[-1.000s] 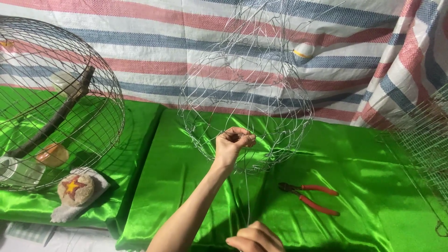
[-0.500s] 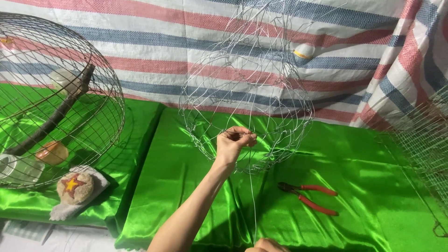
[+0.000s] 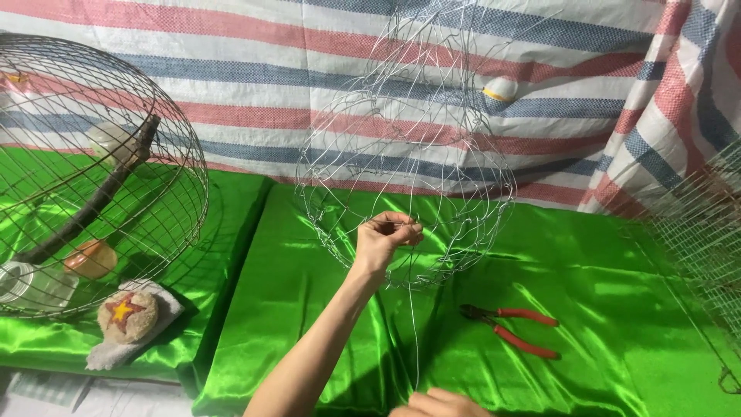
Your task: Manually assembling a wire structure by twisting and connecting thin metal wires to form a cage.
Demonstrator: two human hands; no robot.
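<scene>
A half-woven rounded frame of thin silver wire [image 3: 405, 154] hangs above the shiny green satin cloth [image 3: 602, 270], in front of the red, white and blue striped tarp [image 3: 255, 77]. Its open loops bulge wide at the middle, and one long loose wire strand [image 3: 414, 332] drops straight down from its lower edge. The left hand [image 3: 384, 241] reaches up from a bare forearm, fingers pinched closed on the wire at the frame's bottom rim. The right hand [image 3: 440, 404] shows only knuckles at the lower edge, by the strand's end; its grip cannot be made out. Red-handled pliers [image 3: 511, 329] lie on the cloth nearby
</scene>
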